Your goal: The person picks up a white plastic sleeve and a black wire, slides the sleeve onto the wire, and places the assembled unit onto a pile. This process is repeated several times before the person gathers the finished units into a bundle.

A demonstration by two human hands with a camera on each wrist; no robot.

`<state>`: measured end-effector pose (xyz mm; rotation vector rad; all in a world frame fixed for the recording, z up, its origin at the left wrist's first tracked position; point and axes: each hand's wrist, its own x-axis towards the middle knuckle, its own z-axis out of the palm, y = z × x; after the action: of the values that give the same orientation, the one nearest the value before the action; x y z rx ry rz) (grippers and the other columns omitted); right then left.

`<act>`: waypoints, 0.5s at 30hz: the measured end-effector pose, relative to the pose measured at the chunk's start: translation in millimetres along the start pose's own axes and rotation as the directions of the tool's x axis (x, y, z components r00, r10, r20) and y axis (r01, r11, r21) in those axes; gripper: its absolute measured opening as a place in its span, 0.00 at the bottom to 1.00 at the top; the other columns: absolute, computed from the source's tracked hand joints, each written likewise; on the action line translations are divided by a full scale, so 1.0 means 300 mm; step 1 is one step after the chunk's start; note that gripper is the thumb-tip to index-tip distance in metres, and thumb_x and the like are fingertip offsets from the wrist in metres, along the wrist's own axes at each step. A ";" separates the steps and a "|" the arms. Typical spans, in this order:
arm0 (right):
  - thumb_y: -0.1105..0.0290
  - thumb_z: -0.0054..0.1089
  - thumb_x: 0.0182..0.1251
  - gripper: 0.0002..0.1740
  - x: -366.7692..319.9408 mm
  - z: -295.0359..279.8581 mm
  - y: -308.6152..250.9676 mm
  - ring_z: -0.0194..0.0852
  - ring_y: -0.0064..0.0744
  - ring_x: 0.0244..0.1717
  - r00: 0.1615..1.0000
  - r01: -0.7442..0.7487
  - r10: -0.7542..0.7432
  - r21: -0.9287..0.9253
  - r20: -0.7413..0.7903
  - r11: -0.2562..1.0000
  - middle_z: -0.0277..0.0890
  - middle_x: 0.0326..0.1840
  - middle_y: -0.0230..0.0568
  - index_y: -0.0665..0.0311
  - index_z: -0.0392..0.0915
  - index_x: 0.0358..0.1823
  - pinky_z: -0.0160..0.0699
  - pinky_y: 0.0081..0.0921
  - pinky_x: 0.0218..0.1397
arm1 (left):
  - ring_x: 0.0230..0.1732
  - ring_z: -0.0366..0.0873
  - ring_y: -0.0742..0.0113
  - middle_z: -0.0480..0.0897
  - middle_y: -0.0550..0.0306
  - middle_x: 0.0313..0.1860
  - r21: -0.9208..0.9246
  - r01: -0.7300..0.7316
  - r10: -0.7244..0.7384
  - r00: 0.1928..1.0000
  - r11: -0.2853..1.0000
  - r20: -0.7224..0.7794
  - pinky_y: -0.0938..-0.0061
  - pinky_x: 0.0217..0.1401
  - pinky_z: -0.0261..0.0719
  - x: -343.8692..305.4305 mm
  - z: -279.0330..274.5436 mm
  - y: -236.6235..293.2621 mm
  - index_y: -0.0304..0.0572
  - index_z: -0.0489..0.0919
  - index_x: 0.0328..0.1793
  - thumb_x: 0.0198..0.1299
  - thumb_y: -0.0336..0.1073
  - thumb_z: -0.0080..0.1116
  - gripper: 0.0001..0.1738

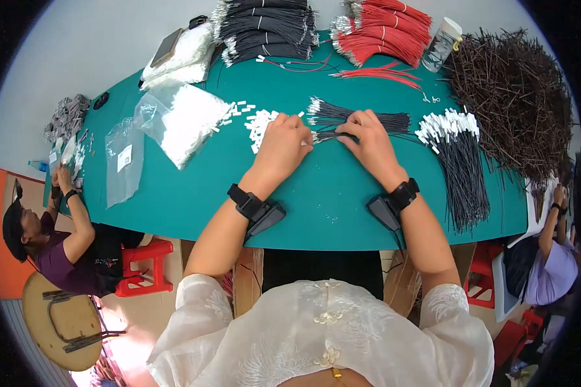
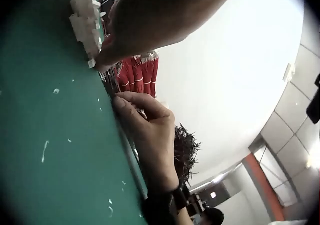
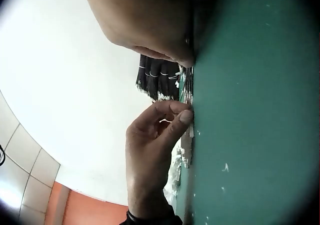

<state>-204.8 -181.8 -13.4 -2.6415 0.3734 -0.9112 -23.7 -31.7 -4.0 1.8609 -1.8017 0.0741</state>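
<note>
My left hand (image 1: 281, 145) is beside a pile of small white connector housings (image 1: 259, 122), pinching a white connector housing (image 2: 91, 63) between thumb and fingers. Opposite it, my right hand (image 1: 370, 143) pinches black wire (image 1: 329, 136) by its thumb and index finger, close over the table. The wire's metal-tipped end points toward the left fingertips. Just beyond both hands lies a bundle of black wires (image 1: 394, 121) with silvery terminals at its left end. To the right, black wires with white housings (image 1: 461, 161) lie in a thick stack.
A plastic bag of white housings (image 1: 190, 119) spills out on the left. Black wire bundles (image 1: 265, 29) and red wire bundles (image 1: 384, 29) are stacked at the back, near a clear bottle (image 1: 442, 45). Dark tangled wires (image 1: 510, 97) heap at the right. Two other people sit at the table's ends.
</note>
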 end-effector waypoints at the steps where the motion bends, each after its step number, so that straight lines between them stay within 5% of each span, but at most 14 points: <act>1: 0.74 0.76 0.52 0.14 0.000 0.002 0.004 0.75 0.44 0.46 1.000 0.006 -0.006 -0.010 -0.001 1.000 0.76 0.38 0.40 0.64 0.85 0.41 0.77 0.37 0.52 | 0.49 0.76 0.50 0.80 0.54 0.40 -0.009 0.005 -0.005 1.000 1.000 0.011 0.61 0.53 0.75 -0.004 -0.004 -0.006 0.45 0.85 0.37 0.47 0.30 0.75 0.11; 15: 0.78 0.73 0.52 0.10 0.012 0.017 -0.015 0.77 0.43 0.44 0.998 0.057 -0.057 -0.008 -0.004 0.998 0.80 0.38 0.39 0.65 0.84 0.37 0.79 0.35 0.49 | 0.48 0.75 0.52 0.81 0.55 0.37 -0.100 0.062 -0.055 0.996 0.993 0.075 0.61 0.54 0.75 -0.035 -0.045 0.002 0.43 0.85 0.35 0.46 0.29 0.75 0.10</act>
<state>-198.2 -177.7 -13.5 -2.6703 0.3040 -0.9346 -20.9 -16.7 3.5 1.8637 -1.7631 -0.1070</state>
